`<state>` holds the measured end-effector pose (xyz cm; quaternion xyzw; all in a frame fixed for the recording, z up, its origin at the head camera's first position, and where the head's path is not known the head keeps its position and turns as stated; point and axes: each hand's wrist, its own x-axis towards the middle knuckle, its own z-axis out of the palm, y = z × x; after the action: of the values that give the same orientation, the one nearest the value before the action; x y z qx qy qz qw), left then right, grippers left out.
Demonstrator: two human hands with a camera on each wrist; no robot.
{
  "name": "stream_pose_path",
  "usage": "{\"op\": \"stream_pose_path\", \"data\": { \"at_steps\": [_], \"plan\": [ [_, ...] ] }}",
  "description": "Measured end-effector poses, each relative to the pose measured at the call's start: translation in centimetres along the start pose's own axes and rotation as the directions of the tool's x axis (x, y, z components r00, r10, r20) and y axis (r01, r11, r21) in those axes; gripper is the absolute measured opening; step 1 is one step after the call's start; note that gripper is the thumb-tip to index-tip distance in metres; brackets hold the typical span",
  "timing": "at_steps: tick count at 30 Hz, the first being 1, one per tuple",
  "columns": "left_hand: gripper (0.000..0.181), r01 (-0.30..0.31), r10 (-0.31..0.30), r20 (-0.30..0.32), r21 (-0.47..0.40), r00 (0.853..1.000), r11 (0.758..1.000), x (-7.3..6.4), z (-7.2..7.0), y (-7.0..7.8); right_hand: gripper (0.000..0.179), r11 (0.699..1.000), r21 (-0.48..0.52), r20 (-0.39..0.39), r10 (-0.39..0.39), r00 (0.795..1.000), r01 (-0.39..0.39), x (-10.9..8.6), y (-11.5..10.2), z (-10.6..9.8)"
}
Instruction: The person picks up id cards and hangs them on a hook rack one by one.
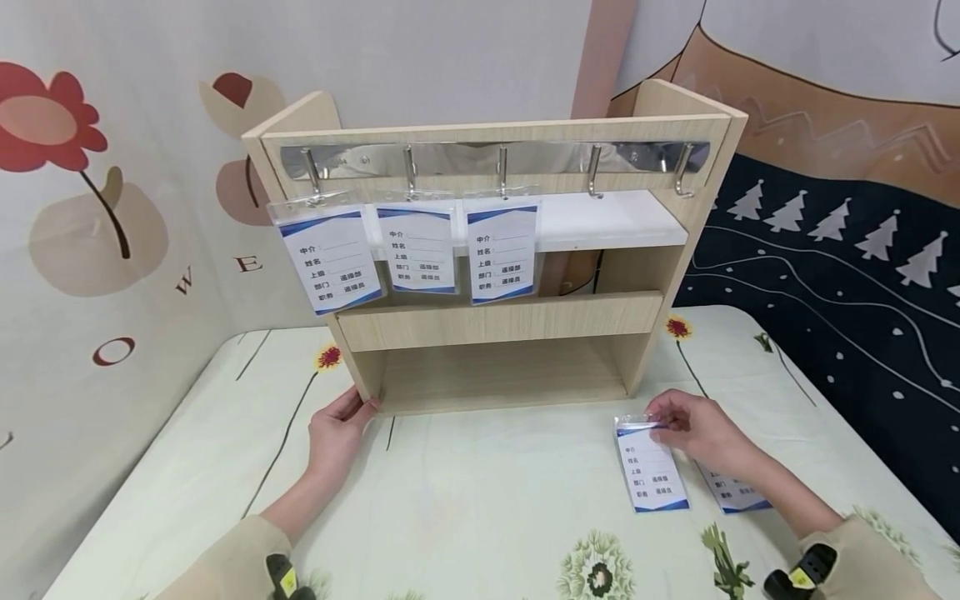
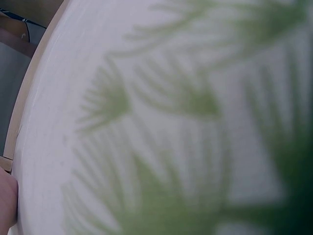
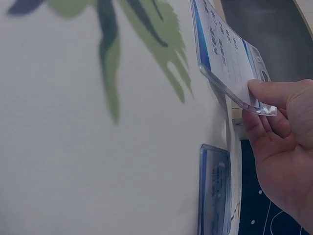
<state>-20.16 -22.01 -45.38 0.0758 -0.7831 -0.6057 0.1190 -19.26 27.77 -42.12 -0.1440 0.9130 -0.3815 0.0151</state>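
A small light-wood shelf (image 1: 498, 323) stands upright on the cloth, a metal strip with a row of hooks along its top. My left hand (image 1: 336, 435) grips its lower left corner, thumb at the front edge; in the left wrist view only a bit of that hand (image 2: 7, 203) shows. Between thumb and fingers my right hand (image 1: 705, 429) pinches the top end of an ID badge in a clear sleeve (image 1: 651, 471). The right wrist view shows this badge (image 3: 230, 51) tilted above the cloth. Another badge (image 1: 735, 492) lies under the right forearm, partly hidden.
Three sleeved badges hang at the left hooks: a tilted one (image 1: 332, 258), a middle one (image 1: 417, 250) and a third (image 1: 502, 252). Two bare hooks, one here (image 1: 595, 171), are to the right. Flower-print cloth (image 1: 480, 500) covers the surface; printed curtains (image 1: 450, 58) stand behind.
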Motion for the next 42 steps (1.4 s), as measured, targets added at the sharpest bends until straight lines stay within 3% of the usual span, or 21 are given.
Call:
{"op": "stream_pose_path", "data": {
  "at_steps": [5,14,21,42],
  "plan": [
    [0.045,0.003,-0.003,-0.001,0.004,1.000,1.000,0.0,0.0,0.0,0.022,1.000,0.014,-0.036,-0.005,0.999,0.005,0.2,-0.3,-0.2],
    [0.046,0.002,-0.002,0.013,0.019,1.000,1.000,0.0,-0.1,0.0,0.023,0.998,0.062,-0.027,0.007,1.000,-0.005,0.2,-0.9,-0.2],
    [0.046,0.007,-0.007,0.014,0.012,1.000,1.000,0.0,-0.1,0.0,0.023,0.996,0.084,-0.037,-0.030,0.999,0.033,0.4,-1.4,-0.3],
    [0.046,-0.002,0.002,0.023,-0.011,1.000,1.000,-0.1,-0.2,0.0,0.025,0.994,0.009,-0.112,-0.110,0.988,0.111,1.4,-4.0,-3.1]
  ]
}}
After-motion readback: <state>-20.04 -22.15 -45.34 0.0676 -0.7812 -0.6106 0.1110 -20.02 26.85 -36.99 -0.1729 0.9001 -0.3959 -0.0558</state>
